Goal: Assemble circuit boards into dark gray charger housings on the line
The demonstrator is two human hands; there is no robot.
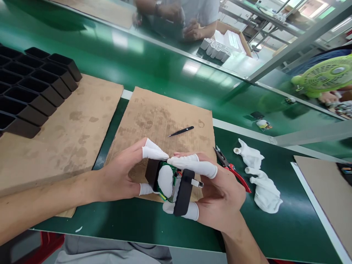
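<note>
1. The left hand (121,174) is pinching a boxy, matte black housing (152,174), its finger and thumb, wearing white finger cots (154,149), pressing from opposite sides.
2. The right hand (220,183) is clamping a flat black end cap (183,194) between fingers and thumb; a shiny metal prong (197,183) is jutting from its face.
3. Between both hands, a green circuit board (172,168) is bridging housing and cap, carrying a smooth, bulging white lump (165,181).
4. Stained brown cardboard (162,106) is lying under slender black tweezers (181,131).
5. Red-handled pliers (230,168) are resting rightward, near crumpled, soft-looking white pieces (266,192).
6. At left, hollow, angular black cases (52,86) are standing in rows.
</note>
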